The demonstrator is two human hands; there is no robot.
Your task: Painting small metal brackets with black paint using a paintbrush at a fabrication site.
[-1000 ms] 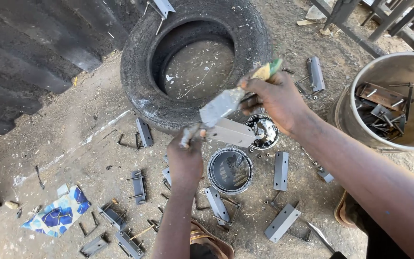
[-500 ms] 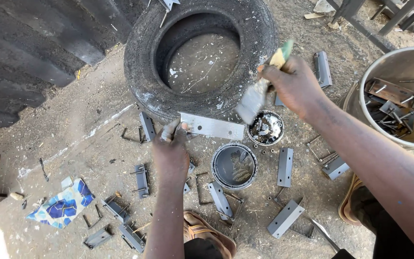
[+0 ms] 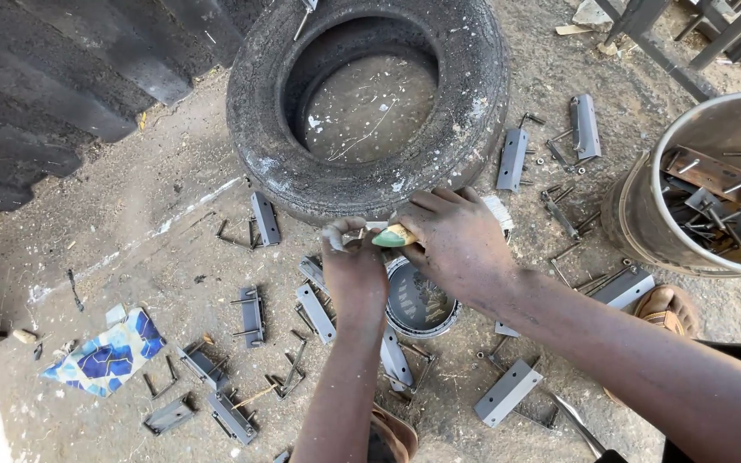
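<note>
From the head view, we see our right hand [image 3: 456, 244] wrapped tight around a paintbrush handle [image 3: 394, 236]. Our left hand [image 3: 355, 266] is closed on a grey metal piece, mostly hidden. Both hang over a small paint tin [image 3: 418, 302] with dark paint. A big bucket [image 3: 645, 214] holds metal brackets [image 3: 713, 193]. An old tyre [image 3: 370, 103] lies behind.

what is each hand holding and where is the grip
Right hand grips a brush by its green handle. Left hand seems closed on something, but what cannot be told.
</note>
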